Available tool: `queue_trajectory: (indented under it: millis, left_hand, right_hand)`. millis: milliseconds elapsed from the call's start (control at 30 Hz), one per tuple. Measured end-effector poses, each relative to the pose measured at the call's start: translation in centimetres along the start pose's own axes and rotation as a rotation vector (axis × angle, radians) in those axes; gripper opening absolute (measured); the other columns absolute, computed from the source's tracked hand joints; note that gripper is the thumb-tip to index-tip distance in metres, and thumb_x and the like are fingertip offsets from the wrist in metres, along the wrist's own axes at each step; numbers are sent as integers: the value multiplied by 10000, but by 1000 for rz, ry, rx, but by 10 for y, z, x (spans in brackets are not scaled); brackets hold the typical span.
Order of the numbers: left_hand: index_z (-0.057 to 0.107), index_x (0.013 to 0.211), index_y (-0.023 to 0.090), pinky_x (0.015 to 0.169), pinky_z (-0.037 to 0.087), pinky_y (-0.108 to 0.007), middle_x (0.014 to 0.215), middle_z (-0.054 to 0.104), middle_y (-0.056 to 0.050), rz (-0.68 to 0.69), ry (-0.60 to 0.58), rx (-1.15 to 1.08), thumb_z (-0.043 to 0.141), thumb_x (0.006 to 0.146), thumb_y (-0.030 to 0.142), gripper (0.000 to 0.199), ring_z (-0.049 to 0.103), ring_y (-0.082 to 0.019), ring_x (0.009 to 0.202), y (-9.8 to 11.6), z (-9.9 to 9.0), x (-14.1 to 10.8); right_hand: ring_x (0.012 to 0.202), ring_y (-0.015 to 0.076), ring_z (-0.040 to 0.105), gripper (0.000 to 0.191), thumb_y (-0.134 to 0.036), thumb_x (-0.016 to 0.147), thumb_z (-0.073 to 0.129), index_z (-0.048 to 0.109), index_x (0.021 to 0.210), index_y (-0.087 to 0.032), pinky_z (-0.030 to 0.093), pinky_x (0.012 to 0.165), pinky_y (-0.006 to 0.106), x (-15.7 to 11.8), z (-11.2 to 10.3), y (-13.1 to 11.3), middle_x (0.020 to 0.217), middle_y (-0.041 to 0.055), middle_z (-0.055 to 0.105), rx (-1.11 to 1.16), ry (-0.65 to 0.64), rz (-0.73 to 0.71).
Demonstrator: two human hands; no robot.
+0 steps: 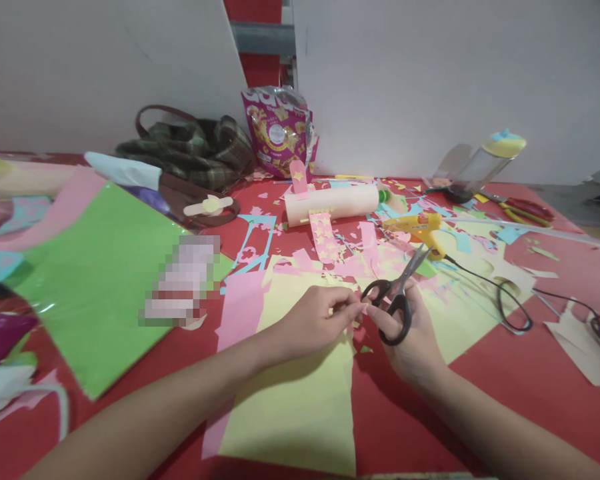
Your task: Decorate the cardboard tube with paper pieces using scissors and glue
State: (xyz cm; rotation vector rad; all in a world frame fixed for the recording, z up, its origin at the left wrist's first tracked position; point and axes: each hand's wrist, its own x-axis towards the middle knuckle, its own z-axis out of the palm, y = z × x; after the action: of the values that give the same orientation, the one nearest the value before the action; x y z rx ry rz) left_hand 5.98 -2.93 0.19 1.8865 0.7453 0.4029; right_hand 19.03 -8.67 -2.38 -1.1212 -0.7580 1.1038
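Observation:
My left hand (323, 319) is closed in a pinch on a tiny pink piece of paper (364, 309), most of it hidden by the fingertips. Black-handled scissors (405, 277) rest in my right hand (416, 341), blades slightly apart and pointing up and away. The thumb and fingertip of that hand also meet at the pink piece. Beneath both hands lie a pale yellow sheet (300, 407) and a pink sheet (237, 317). Just beyond, a white paper tube (337, 202) lies on its side with a star-covered pink strip (325, 237) against it.
A yellow glue gun (415, 227) with a trailing black cord lies right of the tube. Paper scraps litter the red table (410, 433). Green sheets (100, 287) cover the left. Behind stand a purple snack bag (280, 133), a plaid bag (200, 147) and a clear bottle (483, 167); pliers (525, 210) lie right.

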Motion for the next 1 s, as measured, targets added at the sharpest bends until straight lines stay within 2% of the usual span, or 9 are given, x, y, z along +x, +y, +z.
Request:
queue_trajectory:
  millis: [400, 600, 700, 800, 900, 1000]
  left_hand:
    - [542, 699, 135, 604, 390, -212, 671, 564, -11, -39, 8, -76, 350, 823, 311, 289, 510, -105, 640, -2, 3, 0]
    - [508, 641, 141, 549, 352, -193, 599, 494, 19, -37, 42, -73, 358, 816, 296, 278, 453, -86, 581, -1, 3, -1]
    - [489, 619, 146, 544, 336, -187, 584, 463, 32, -15, 102, -59, 370, 809, 276, 259, 427, -77, 567, -1, -2, 1]
    - [447, 588, 146, 522, 321, -185, 564, 418, 40, -16, 188, -29, 384, 800, 271, 254, 397, -71, 545, -1, -11, 3]
    - [419, 587, 148, 518, 314, -190, 569, 394, 39, -8, 264, -5, 383, 800, 269, 247, 383, -72, 550, 0, -20, 3]
    - [400, 584, 151, 511, 305, -193, 562, 363, 41, 5, 315, 23, 378, 801, 269, 248, 362, -71, 543, 1, -25, 3]
  right_hand:
    - [637, 111, 525, 273, -115, 639, 612, 399, 736, -255, 439, 527, 238, -1, 1, 0, 755, -50, 508, 2, 5, -2]
    - [607, 99, 518, 245, -142, 657, 620, 420, 740, -256, 424, 513, 227, -2, 0, 0, 767, -52, 512, 5, -17, 7]
    - [600, 108, 509, 194, -210, 686, 608, 424, 728, -256, 420, 516, 237, -2, -1, 2, 743, -49, 502, 18, -107, 59]
    - [574, 120, 485, 168, -331, 712, 574, 423, 735, -261, 417, 522, 255, -3, -4, 4, 719, -37, 495, 9, -257, 128]
    - [537, 115, 440, 219, -436, 707, 545, 422, 770, -267, 408, 556, 273, -6, -4, 3, 711, -32, 472, -22, -426, 169]
    - [587, 126, 426, 284, -491, 688, 540, 407, 806, -269, 388, 593, 282, -9, -2, 0, 744, -19, 452, -42, -554, 196]
